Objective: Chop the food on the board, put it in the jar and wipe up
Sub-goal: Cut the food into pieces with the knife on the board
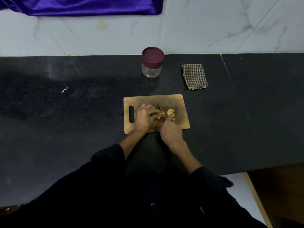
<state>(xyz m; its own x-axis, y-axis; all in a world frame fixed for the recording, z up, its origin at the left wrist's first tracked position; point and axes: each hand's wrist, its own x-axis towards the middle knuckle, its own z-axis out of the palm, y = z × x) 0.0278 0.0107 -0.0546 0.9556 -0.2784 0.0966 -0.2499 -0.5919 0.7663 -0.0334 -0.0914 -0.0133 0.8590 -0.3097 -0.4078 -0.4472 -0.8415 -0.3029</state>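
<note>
A cutting board (156, 112) lies on the tabletop (65, 112), directly in front of the person. On the board, the left hand (145, 116) sits left of the knife (161, 111), and cut food pieces (171, 113) lie right of the blade. The right hand (171, 131) is at the board's near edge. Behind the board stands a jar (152, 62), near the wall (197, 30). A folded cloth (195, 76) lies right of the jar, apart from it.

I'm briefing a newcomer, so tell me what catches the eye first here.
Two hands meet on the wooden board at centre: the left hand steadies the food, the right hand works a knife. Behind stand a maroon-lidded jar and, right of it, a folded checked cloth.
</note>
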